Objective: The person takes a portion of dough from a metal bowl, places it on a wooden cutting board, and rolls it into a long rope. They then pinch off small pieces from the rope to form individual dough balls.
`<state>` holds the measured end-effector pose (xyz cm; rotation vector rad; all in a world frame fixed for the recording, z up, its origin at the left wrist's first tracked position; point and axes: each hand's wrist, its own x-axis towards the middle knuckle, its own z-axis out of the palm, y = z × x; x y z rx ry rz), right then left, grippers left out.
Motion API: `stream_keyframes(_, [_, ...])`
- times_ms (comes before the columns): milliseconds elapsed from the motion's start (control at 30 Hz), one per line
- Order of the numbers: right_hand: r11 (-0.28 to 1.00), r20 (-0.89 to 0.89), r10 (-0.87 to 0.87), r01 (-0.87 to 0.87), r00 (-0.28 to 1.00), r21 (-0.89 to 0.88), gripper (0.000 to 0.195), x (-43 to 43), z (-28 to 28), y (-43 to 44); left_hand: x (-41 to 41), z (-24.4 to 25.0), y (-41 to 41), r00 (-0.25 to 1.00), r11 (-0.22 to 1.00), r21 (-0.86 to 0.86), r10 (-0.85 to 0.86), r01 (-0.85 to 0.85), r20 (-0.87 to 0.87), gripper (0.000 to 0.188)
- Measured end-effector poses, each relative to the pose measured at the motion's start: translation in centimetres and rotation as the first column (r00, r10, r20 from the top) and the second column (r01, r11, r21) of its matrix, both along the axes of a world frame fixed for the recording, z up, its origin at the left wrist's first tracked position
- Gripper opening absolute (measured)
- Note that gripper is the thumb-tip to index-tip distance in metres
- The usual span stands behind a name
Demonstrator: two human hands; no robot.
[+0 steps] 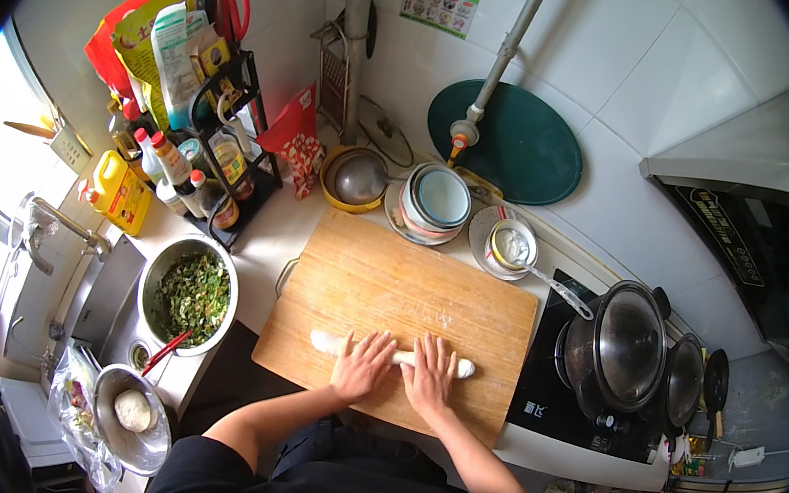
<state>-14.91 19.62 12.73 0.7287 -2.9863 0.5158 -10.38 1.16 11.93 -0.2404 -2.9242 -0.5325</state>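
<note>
A roll of pale dough [403, 358] lies crosswise near the front of a wooden board [398, 276] dusted with flour. My left hand [361, 367] rests flat on the roll left of its middle, fingers spread. On its right part lies my right hand [430, 373], palm down, fingers apart. Both palms hide stretches of the dough; the two ends and a short piece between the hands show. A second lump of dough [133, 411] sits in a metal bowl [157, 450] at lower left.
Left of the board stands a metal bowl [233, 286] of chopped green filling with red chopsticks [167, 352]. Stacked bowls [443, 197] and a small bowl of flour with a spoon [559, 292] stand behind it. A lidded pot [626, 349] occupies the black stove [537, 404] at right.
</note>
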Motion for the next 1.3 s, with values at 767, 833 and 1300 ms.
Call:
stream_keyframes(767, [0.956,0.002,0.273,-0.271,0.962,0.110,0.072,2.7,0.9,3.3,2.1,0.3,-2.2,0.954,0.955,-0.073,-0.280,0.288,0.104,0.060])
stream_keyframes(833, [0.978,0.025,0.180,-0.181,0.983,0.104,0.071,4.6,2.3,1.9,3.7,1.4,-1.4,0.956,0.976,0.073,-0.215,0.204,0.201,0.066])
stream_keyframes(1300, [0.974,0.010,0.063,-0.064,0.998,0.218,0.073,-9.8,1.1,-7.1,-13.0,-0.5,0.4,0.974,0.980,0.112,0.145,-0.166,0.173,0.087])
